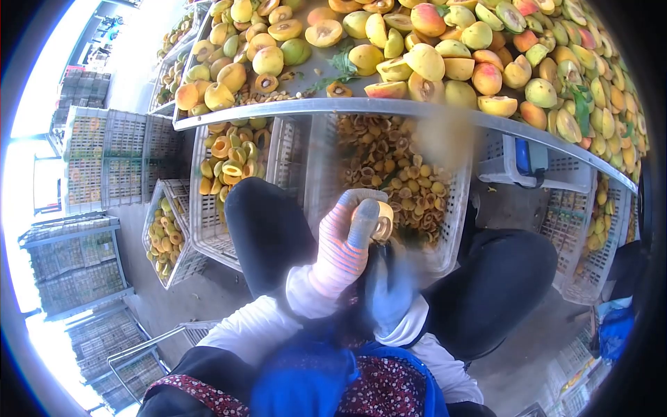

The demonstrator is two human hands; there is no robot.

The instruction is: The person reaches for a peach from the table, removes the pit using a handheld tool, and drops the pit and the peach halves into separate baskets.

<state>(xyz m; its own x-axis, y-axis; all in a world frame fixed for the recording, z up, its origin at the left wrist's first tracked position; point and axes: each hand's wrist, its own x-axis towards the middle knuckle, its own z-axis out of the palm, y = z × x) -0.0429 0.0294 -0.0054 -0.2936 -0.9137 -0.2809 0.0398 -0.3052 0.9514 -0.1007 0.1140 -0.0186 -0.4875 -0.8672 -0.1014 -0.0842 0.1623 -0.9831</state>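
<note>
My left hand (340, 240), in a pink-and-grey striped glove, is closed round a halved apricot (385, 217), thumb on top and cut face toward the right. Close beside it, my right hand (390, 288) in a blue glove is smeared by motion. It appears closed on a small dark tool (379, 260), which reaches up to the fruit; its exact kind is blurred. Below both hands, between my knees, stands a white plastic crate (455, 222) with apricot pits and scraps (410, 191) in it. A blurred pale yellow shape (445, 135) hangs above the crate.
A metal-edged table (299, 106) across the front bears many halved apricots (479, 76). Left of my knee, a crate (201, 226) holds hollowed halves; another crate (167, 271) stands beyond it. Stacked crates (104, 156) line the left. A blue object (531, 156) lies in a crate at right.
</note>
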